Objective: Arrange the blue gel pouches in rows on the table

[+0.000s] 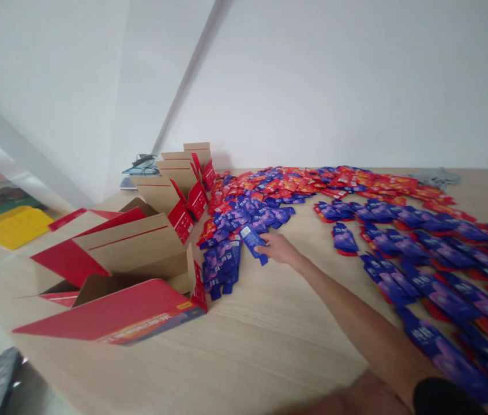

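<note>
Right hand [276,248] reaches across the wooden table [278,334], thumb and fingers pinching one blue packet [251,239] by its near edge, white printed panel facing up. Packet sits at the right border of a loose blue pile [222,262]; whether it's lifted clear or touching the tabletop, can't tell from here. Left hand isn't visible, so no call on its grip; the blurred skin-toned shape at the bottom edge could be anything.

Risks, my guess: edge-only pinch, so the packet could twist or slip out if it snags on neighbours. Pile looks loosely overlapped; a knock could fan it out, or push packets against the open red carton [109,320] just beside it. Carton flaps stick out, easy to catch with a sleeve. Heap of red packets [296,183] runs into the blue behind, so colours could get mixed. Forearm passes near the blue-topped rows [438,291] on the right; a low elbow might skew them.
</note>
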`<move>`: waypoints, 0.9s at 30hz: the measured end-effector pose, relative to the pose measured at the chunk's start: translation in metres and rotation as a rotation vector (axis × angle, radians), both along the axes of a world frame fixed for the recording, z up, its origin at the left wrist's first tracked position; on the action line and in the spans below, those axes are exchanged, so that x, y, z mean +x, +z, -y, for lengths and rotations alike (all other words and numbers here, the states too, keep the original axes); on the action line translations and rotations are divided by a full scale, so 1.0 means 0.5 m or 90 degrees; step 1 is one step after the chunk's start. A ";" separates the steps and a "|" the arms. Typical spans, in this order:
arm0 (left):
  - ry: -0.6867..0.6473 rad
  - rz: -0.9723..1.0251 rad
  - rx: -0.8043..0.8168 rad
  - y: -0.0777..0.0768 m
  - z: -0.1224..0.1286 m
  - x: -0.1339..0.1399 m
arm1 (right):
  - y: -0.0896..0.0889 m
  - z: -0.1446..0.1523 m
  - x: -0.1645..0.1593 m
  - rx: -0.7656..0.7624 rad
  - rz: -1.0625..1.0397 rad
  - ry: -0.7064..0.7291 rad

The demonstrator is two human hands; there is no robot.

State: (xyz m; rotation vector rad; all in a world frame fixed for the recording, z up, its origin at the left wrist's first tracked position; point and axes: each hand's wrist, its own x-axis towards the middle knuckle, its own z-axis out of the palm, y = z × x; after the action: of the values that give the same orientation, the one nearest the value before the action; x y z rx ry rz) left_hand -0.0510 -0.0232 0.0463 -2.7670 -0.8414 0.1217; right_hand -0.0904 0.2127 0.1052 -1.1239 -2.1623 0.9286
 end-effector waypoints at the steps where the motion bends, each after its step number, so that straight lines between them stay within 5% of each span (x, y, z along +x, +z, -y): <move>1: -0.026 0.030 -0.031 -0.010 0.003 0.027 | 0.022 0.010 0.035 0.017 0.000 0.002; 4: -0.060 0.269 -0.333 -0.050 0.007 0.094 | 0.085 0.060 0.148 0.068 0.006 0.001; 7: 0.079 0.648 -0.764 -0.082 0.001 0.121 | 0.128 0.132 0.266 0.151 0.009 0.018; 9: 0.187 0.828 -0.908 -0.090 -0.009 0.119 | 0.136 0.184 0.342 0.200 0.011 0.033; 17: 0.334 0.976 -1.127 -0.089 -0.056 0.110 | 0.049 0.362 0.551 0.285 0.029 -0.116; 27: 0.325 0.998 -1.124 -0.055 -0.052 0.102 | -0.057 0.463 0.583 0.260 -0.027 -0.278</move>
State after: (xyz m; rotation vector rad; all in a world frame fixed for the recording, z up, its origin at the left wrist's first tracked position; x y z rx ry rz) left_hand -0.0001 0.0027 0.0189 -3.1316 -2.7016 -2.7306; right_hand 0.2010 -0.0189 0.0767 -1.2723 -1.8462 0.2980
